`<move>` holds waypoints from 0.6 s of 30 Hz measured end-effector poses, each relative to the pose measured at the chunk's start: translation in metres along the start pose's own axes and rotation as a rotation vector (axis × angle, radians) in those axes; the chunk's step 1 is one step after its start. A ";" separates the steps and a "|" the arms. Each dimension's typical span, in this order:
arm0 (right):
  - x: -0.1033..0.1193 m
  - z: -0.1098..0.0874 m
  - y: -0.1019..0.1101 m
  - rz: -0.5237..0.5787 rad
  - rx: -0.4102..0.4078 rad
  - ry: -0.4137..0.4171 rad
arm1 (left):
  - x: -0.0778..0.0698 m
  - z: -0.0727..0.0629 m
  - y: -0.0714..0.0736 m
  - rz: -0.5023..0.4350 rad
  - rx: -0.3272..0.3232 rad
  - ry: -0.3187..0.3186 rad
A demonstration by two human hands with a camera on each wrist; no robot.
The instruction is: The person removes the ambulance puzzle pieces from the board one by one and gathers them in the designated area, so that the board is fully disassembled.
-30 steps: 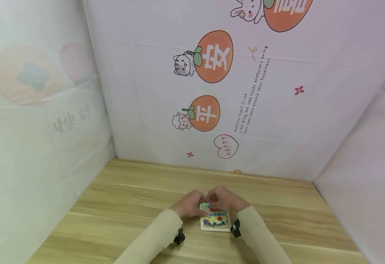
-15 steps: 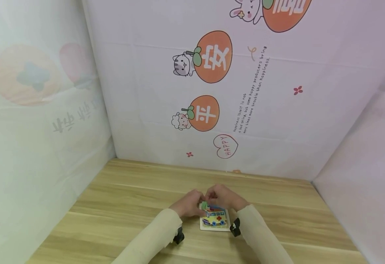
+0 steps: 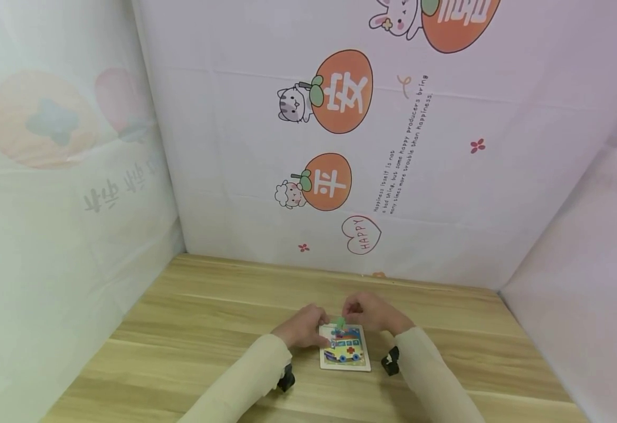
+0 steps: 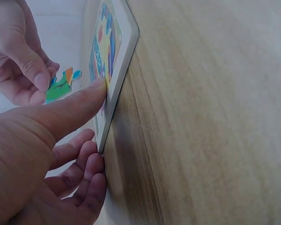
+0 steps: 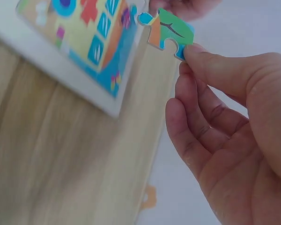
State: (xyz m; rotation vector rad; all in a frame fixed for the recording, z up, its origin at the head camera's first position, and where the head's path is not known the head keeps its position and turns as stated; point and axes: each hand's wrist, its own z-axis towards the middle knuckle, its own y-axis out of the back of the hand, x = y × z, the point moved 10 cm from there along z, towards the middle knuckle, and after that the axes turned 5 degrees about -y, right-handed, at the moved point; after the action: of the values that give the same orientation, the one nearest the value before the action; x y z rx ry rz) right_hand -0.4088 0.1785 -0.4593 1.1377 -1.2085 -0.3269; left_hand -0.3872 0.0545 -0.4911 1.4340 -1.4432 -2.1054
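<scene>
A small jigsaw board [image 3: 344,368] with a pale frame and a yellow ambulance picture lies on the table. My left hand [image 3: 304,326] holds it at its left far corner, thumb [image 4: 86,99] on the face and fingers curled at the edge. Between thumb and fingertips my right hand [image 3: 374,312] pinches a jigsaw piece [image 5: 171,29], green with orange and blue parts and a dark branching line. That piece is held up over the board's far edge, tilted. A bare pale patch shows in the picture near the left thumb.
The wood-grain table [image 3: 208,329] reaches to white cloth walls at the back and both sides. Cartoon prints, such as an orange fruit [image 3: 328,182], decorate the back cloth [image 3: 245,223]. Black straps [image 3: 286,378] sit at both wrists.
The right hand has drawn away to the right, lifting the green piece off the board's far left area. Its sleeve shifted right too. The left hand keeps its place on the board.
</scene>
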 end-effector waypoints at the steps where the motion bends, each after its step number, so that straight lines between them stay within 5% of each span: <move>1: -0.003 -0.002 0.003 0.010 -0.001 -0.007 | 0.000 0.000 0.000 0.003 0.000 0.001; 18: -0.073 -0.030 0.057 -0.081 -0.074 -0.114 | 0.004 0.000 -0.001 0.031 -0.002 0.009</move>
State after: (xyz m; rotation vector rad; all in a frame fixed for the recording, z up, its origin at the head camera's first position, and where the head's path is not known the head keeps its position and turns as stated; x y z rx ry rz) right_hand -0.4309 0.2730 -0.4508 1.1179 -1.2417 -0.5005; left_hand -0.3886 0.0528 -0.4943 1.4098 -1.4505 -2.0785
